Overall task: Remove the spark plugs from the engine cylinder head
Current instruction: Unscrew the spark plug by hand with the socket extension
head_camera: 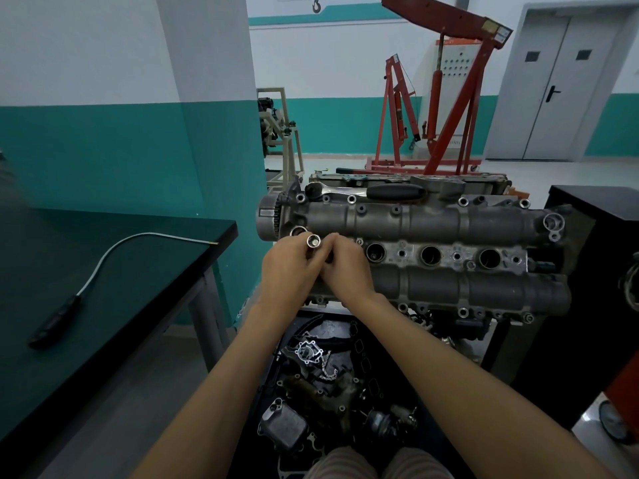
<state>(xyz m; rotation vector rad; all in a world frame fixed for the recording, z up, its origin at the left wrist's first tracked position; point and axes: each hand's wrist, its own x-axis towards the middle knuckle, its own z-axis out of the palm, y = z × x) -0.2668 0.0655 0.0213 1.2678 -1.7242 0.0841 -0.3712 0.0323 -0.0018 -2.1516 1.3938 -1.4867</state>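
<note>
Head view: both hands, left hand and right hand, grip a steel socket over the cylinder head; probably rigid, slippery, best held by its shaft.

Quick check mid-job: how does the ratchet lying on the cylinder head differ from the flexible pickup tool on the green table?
The ratchet is straight and rigid; the pickup tool has a thin, curved flexible shaft. The ratchet's black grip is thick and its metal part short; the pickup tool's black handle is slim and its shaft long. The ratchet lies on the cylinder head, at its far edge; the pickup tool lies on the green table. Both have black handles, and neither hand touches them.
</note>
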